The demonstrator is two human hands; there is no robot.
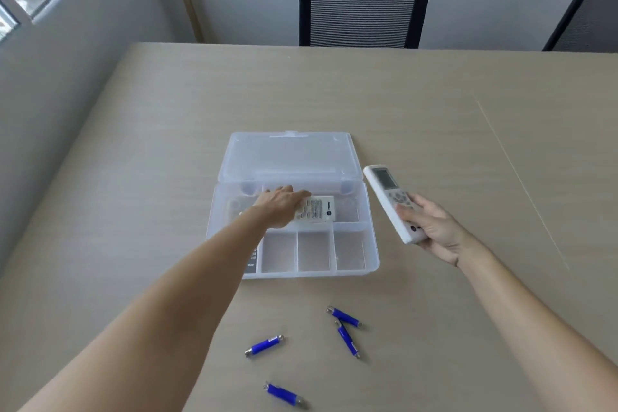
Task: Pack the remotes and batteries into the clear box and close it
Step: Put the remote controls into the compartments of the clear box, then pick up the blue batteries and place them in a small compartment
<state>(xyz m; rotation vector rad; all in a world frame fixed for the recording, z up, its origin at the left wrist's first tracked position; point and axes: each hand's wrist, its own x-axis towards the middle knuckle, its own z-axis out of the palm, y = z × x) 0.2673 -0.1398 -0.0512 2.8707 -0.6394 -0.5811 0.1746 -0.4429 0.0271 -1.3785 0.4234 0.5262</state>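
Right now my left hand (281, 206) reaches into the clear box (373, 257), which sits open on the counter (133, 177) with its lid (287, 157) folded back flat toward the far edge. My left fingers (302, 195) lie spread and flat on top of a white remote (317, 209) that rests lengthwise in the long rear compartment of the box; they press on it from above and do not wrap around it, and my hand hides its left end. Three small front compartments of the box show nothing in them, while a fourth at the front left is mostly hidden under my forearm, with some dark printed thing just visible there that I cannot identify. My right hand (431, 227) hovers just to the right of the box, its fingers closed around the lower half of a second white remote (393, 202), whose screen end points away from me and stands clear of the box wall. Four blue batteries (266, 345) lie loose on the counter nearer to me than the box: two touching or nearly touching at an angle on the right, one to their left, and one closest to me. Two black mesh chairs (364, 0) stand beyond the far edge of the counter.
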